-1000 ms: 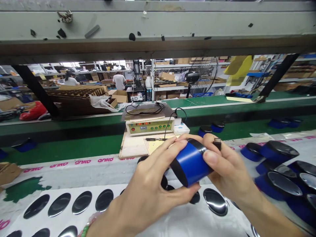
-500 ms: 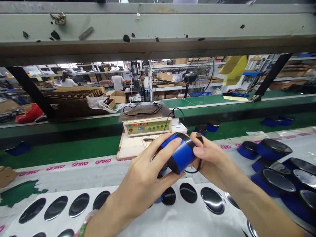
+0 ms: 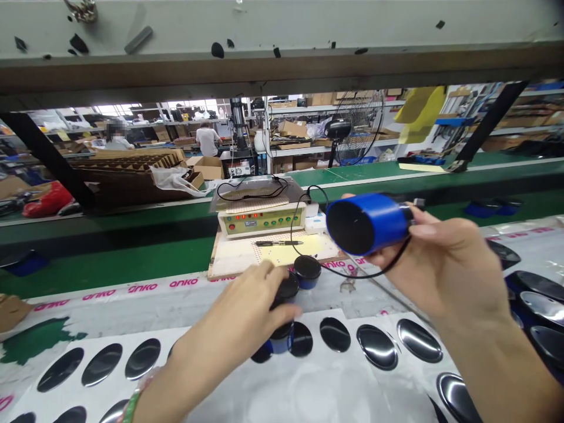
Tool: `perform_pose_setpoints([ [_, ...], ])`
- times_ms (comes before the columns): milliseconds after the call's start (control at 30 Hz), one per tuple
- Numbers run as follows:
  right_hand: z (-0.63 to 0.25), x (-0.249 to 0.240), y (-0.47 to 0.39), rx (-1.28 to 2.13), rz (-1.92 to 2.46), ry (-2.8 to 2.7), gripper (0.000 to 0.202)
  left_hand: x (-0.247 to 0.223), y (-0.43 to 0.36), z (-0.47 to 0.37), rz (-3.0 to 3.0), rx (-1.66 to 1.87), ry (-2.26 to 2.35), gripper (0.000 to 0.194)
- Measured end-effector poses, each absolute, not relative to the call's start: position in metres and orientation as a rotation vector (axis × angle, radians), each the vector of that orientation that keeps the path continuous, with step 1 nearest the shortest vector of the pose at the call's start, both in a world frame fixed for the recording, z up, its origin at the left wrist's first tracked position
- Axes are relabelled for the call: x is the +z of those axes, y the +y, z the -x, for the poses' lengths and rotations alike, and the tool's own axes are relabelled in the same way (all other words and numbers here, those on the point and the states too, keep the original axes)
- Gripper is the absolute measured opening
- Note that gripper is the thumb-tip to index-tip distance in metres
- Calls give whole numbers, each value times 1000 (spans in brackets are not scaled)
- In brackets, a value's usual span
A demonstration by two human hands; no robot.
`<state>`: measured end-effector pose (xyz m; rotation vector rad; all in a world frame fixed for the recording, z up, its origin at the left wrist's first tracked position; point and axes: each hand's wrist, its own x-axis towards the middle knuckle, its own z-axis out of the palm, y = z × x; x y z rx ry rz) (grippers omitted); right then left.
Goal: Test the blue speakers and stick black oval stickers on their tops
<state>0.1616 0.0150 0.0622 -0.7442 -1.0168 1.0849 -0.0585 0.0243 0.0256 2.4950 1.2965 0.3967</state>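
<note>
While my right hand [image 3: 445, 264] grips the blue unit [image 3: 374, 223] up above the bench, its cable [image 3: 352, 275] loops low past a small pot [image 3: 307, 273]; a sharp lift could snag it and topple the pot. My left hand [image 3: 251, 305] is parted, thumb off the fingers, by the pots; whether it touches one I cannot tell. A careless sweep might knock them onto the discs [image 3: 335, 335].

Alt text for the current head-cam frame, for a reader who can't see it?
The right hand holds up a blue-and-black rounded unit with a black cable, while the left hand is at similar units, contact unclear. Behind are a pen and a control box with red lights; glossy dark ovals line the white sheet.
</note>
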Motion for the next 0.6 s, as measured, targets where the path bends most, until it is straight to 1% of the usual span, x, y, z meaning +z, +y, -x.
perform_pose_setpoints([
  [33, -166, 65, 14, 1100, 720, -966, 7, 21, 24, 59, -2519, 154, 1304, 42],
  [67, -170, 66, 13, 1094, 708, -953, 5, 15, 23, 60, -2545, -32, 1295, 47],
  [133, -175, 69, 12, 1073, 697, -941, 7, 3, 22, 60, -2633, -198, 1284, 60],
  [200, -176, 70, 10, 1052, 683, -935, 9, -5, 23, 60, -2735, -192, 1279, 69],
  [267, -176, 71, 11, 1046, 675, -929, 7, -5, 24, 59, -2772, -190, 1247, 71],
  [367, -176, 72, 13, 1035, 680, -902, 18, 2, 21, 54, -2746, -169, 1148, 63],
  [433, -176, 72, 14, 1004, 671, -862, 18, 2, 15, 47, -2724, -111, 1057, 54],
  [500, -177, 71, 14, 983, 650, -829, 15, -5, 8, 38, -2692, -68, 963, 50],
  [567, -177, 71, 14, 995, 637, -828, 14, -13, 3, 31, -2648, -45, 904, 53],
  [600, -178, 70, 13, 994, 648, -865, 15, -16, 1, 29, -2622, -27, 886, 58],
])
